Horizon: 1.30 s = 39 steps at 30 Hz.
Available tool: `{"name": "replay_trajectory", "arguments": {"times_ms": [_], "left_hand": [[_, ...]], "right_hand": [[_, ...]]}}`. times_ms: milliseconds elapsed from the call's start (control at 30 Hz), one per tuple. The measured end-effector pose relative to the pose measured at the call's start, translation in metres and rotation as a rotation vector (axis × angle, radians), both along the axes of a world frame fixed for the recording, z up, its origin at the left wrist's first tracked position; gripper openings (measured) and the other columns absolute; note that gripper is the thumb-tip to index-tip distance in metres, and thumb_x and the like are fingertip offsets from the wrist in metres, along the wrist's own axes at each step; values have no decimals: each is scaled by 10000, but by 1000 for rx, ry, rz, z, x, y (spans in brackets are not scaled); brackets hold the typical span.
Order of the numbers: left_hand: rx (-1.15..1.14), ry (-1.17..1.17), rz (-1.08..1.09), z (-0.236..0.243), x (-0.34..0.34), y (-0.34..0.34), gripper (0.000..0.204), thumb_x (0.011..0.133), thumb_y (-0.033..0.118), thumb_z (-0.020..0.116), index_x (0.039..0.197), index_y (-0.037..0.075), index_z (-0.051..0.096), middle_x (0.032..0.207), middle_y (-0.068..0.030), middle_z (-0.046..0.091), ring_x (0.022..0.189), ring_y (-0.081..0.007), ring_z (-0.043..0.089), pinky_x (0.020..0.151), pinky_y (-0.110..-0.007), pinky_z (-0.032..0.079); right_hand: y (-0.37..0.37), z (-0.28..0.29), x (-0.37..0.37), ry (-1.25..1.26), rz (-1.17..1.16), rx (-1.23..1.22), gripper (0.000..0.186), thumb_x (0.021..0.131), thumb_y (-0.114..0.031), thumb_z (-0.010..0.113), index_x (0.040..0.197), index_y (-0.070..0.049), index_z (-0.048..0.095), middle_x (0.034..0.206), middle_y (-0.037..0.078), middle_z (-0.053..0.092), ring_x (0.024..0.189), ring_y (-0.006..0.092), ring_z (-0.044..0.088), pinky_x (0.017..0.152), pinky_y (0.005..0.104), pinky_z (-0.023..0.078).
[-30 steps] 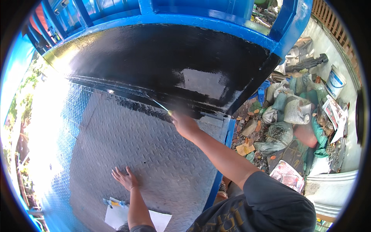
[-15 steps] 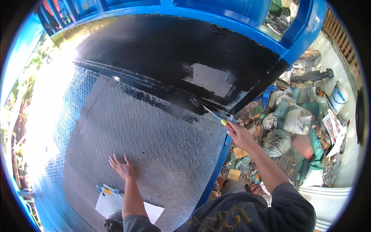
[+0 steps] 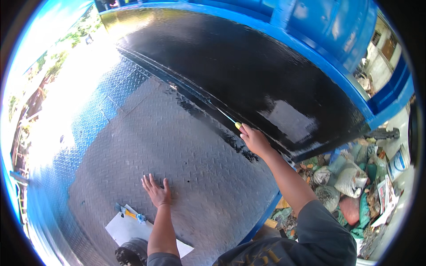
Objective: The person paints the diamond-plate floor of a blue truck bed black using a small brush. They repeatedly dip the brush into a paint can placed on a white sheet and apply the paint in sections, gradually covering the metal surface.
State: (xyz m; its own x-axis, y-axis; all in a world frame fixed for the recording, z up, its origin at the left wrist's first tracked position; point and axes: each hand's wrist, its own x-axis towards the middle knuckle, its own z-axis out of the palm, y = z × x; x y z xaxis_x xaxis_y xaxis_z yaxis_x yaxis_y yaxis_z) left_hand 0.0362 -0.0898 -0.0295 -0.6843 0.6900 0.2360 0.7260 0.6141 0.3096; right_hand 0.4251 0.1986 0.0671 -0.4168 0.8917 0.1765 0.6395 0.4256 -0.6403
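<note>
My right hand (image 3: 254,140) grips a thin paintbrush with a yellow handle (image 3: 230,120). Its tip lies along the lower edge of a glossy black painted panel (image 3: 248,71). My left hand (image 3: 156,190) is pressed flat, fingers spread, on the grey checker-plate metal floor (image 3: 146,133). Black paint smears (image 3: 230,139) run along the floor just under the panel's edge, close to my right hand.
A white sheet of paper (image 3: 128,230) with a small yellow and blue tool (image 3: 131,215) lies near my left forearm. A blue frame (image 3: 310,57) borders the black panel. Sacks and rubble (image 3: 350,186) lie on the ground beyond the floor's right edge.
The view has swung, and my right hand has brought the brush leftward along the panel's lower edge. My left hand stays flat on the plate.
</note>
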Motion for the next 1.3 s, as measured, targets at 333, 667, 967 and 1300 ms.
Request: {"name": "replay_trajectory", "arguments": {"times_ms": [333, 667, 967, 1300], "left_hand": [[45, -9, -4, 5, 2, 5, 841, 953, 522, 702, 1590, 57, 409, 1697, -238, 313, 1605, -451, 219, 1315, -551, 227], [15, -33, 29, 13, 1, 4, 884, 905, 563, 737, 1562, 50, 442, 1677, -258, 336, 1592, -468, 239, 1310, -557, 237], [6, -47, 26, 19, 3, 2, 891, 898, 545, 751, 1559, 36, 439, 1673, -270, 334, 1587, -471, 248, 1311, -565, 233], [26, -53, 11, 15, 4, 4, 863, 948, 550, 703, 1588, 51, 407, 1704, -244, 290, 1620, -436, 183, 1325, -534, 212]], "right_hand": [[141, 0, -191, 80, 101, 101, 301, 1012, -242, 668, 1222, -33, 612, 1040, 312, 714, 1039, 530, 663, 852, 579, 533], [256, 7, -370, 45, 69, 157, 287, 1017, -331, 671, 1123, -65, 647, 1058, 266, 737, 1052, 509, 678, 853, 584, 536], [240, 3, -375, 48, 55, 97, 330, 1042, -340, 619, 1120, -20, 640, 1115, 270, 718, 1088, 498, 673, 925, 585, 524], [88, 10, -159, 52, -13, 15, 323, 1056, -293, 606, 1265, -48, 628, 1083, 286, 730, 1070, 508, 676, 884, 573, 538]]}}
